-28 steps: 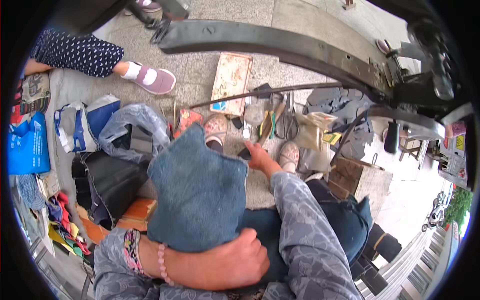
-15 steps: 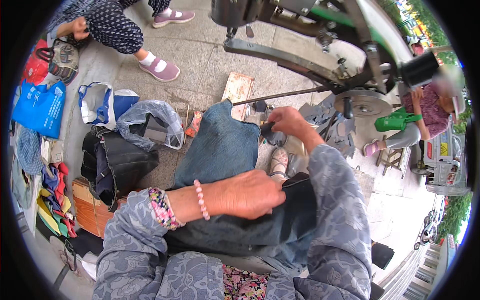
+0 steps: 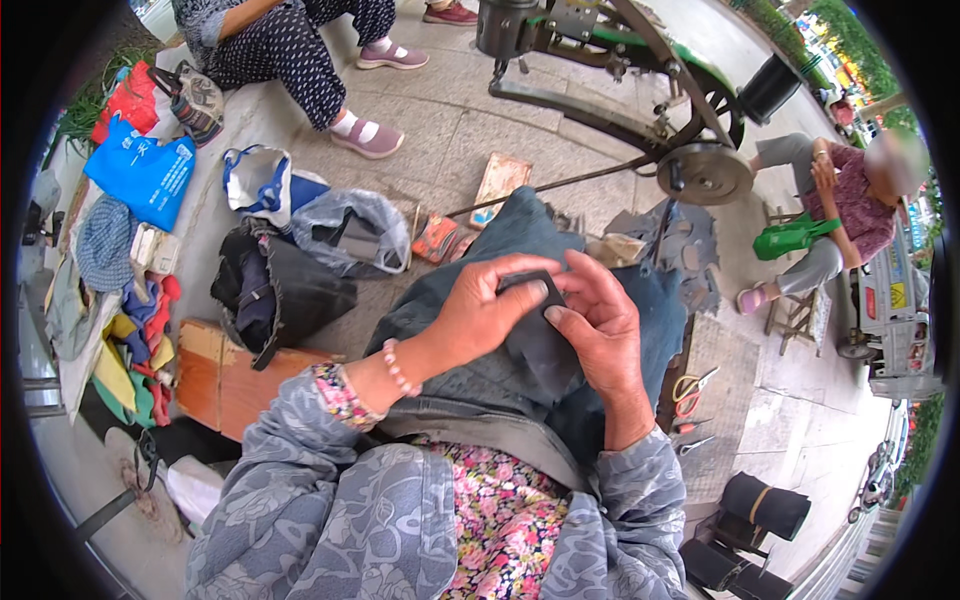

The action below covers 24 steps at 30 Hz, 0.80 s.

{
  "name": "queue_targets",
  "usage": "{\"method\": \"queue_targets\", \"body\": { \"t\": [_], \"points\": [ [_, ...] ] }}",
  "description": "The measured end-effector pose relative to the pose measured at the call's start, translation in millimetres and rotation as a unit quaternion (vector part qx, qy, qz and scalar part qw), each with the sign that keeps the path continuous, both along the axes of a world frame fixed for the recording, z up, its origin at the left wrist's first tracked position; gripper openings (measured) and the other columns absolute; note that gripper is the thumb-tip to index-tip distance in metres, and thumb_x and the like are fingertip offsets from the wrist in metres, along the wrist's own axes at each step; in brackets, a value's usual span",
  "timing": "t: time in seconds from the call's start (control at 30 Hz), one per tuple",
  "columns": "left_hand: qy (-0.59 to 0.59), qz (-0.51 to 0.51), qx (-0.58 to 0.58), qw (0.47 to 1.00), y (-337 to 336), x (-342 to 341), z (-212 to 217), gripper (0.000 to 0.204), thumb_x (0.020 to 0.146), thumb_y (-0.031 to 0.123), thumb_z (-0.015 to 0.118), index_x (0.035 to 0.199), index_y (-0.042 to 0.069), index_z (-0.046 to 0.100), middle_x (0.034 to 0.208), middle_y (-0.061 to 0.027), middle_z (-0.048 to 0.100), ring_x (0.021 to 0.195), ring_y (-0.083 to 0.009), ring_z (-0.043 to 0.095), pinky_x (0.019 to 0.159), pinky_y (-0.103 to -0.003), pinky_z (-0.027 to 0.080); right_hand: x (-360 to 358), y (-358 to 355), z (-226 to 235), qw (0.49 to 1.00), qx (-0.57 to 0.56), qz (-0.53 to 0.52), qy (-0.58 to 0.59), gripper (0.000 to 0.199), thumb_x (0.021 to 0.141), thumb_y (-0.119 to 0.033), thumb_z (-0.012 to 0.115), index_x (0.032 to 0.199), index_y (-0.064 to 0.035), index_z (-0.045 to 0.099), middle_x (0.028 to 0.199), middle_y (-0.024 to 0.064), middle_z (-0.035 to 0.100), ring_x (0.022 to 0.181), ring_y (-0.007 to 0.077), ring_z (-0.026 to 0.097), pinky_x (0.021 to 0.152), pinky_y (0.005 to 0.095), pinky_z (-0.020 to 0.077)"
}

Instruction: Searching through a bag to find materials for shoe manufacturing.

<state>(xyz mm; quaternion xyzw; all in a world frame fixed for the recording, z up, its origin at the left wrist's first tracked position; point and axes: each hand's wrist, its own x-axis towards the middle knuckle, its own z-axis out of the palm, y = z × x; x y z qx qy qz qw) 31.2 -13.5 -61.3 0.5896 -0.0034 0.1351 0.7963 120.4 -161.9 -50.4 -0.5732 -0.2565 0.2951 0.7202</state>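
In front of my chest, both hands pinch a thin, dark piece of flexible sheet [image 3: 540, 352] that looks like rubber or leather. My left hand [image 3: 490, 305] grips its upper left edge between thumb and fingers, a beaded bracelet at the wrist. My right hand [image 3: 603, 325] holds the edge on the other side, its thumb close to the left thumb. The sheet's lower part hangs down over the blue denim cloth [image 3: 440, 325] spread across my lap. Part of the denim is hidden behind my hands and the sheet.
A hand-cranked sewing machine [image 3: 640, 110] stands ahead. Scissors [image 3: 693, 390] lie on a board to the right. Dark scraps [image 3: 690, 255] lie beyond my knees. A black bag [image 3: 300, 295], a clear plastic bag [image 3: 350, 225] and a wooden box [image 3: 215, 380] are left. Two people sit nearby.
My right hand has come back from beyond my knees, and my left hand has lifted off the cloth. Both now meet on the dark sheet. The whole view has shifted.
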Motion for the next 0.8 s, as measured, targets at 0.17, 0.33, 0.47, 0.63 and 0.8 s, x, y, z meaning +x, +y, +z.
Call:
{"method": "queue_targets", "body": {
  "t": [0.17, 0.33, 0.47, 0.63, 0.8],
  "points": [
    [0.152, 0.055, -0.192, 0.968, 8.4, -3.0, -26.2, 0.024, 0.096, 0.015, 0.057, 0.118, 0.006, 0.062, 0.085, 0.0029, 0.061, 0.065, 0.0019, 0.048, 0.045, -0.017, 0.030, -2.8, 2.0, -9.9, 0.988, -0.133, 0.052, -0.051, 0.062, 0.075, 0.010, 0.067, 0.133, -0.0046, 0.049, 0.119, 0.0049, 0.059, 0.073, 0.0020, 0.054, 0.068, 0.0197, 0.0480],
    [0.111, 0.095, -0.279, 0.949, 2.7, 4.1, -31.8, 0.022, 0.098, 0.014, 0.054, 0.116, 0.004, 0.059, 0.096, -0.0047, 0.063, 0.081, -0.0082, 0.061, 0.064, -0.025, 0.052, 4.3, -0.8, -10.6, 0.993, -0.104, -0.005, 0.048, 0.057, 0.073, 0.008, 0.068, 0.128, -0.0015, 0.053, 0.115, 0.0056, 0.060, 0.083, 0.0080, 0.059, 0.075, 0.0229, 0.0496],
    [0.085, 0.079, -0.306, 0.945, 7.9, 0.9, -34.0, 0.022, 0.097, 0.014, 0.053, 0.117, 0.004, 0.057, 0.100, -0.0069, 0.062, 0.090, -0.0133, 0.063, 0.074, -0.031, 0.056, 19.5, -6.9, -23.1, 0.982, -0.161, 0.016, 0.094, 0.043, 0.073, 0.006, 0.068, 0.115, 0.0017, 0.060, 0.103, 0.0080, 0.065, 0.088, 0.0130, 0.061, 0.080, 0.0252, 0.0491],
    [0.091, 0.039, -0.257, 0.961, 8.7, 6.1, -38.8, 0.025, 0.094, 0.011, 0.055, 0.118, 0.003, 0.056, 0.104, -0.0071, 0.062, 0.092, -0.0137, 0.063, 0.077, -0.032, 0.056, 30.3, -12.5, -18.6, 0.972, -0.231, -0.037, -0.033, 0.035, 0.072, 0.005, 0.067, 0.107, 0.0011, 0.065, 0.099, 0.0067, 0.066, 0.091, 0.0162, 0.062, 0.082, 0.0285, 0.0488],
    [0.044, -0.008, -0.050, 0.998, 10.3, -1.6, -45.9, 0.026, 0.096, 0.011, 0.053, 0.118, -0.002, 0.055, 0.105, -0.0086, 0.062, 0.088, -0.0130, 0.064, 0.070, -0.028, 0.058, 48.9, -32.8, -0.2, 0.977, -0.195, -0.062, -0.061, 0.033, 0.079, -0.001, 0.066, 0.111, 0.0008, 0.061, 0.098, 0.0050, 0.063, 0.092, 0.0135, 0.059, 0.083, 0.0261, 0.0466]
  ]
}}
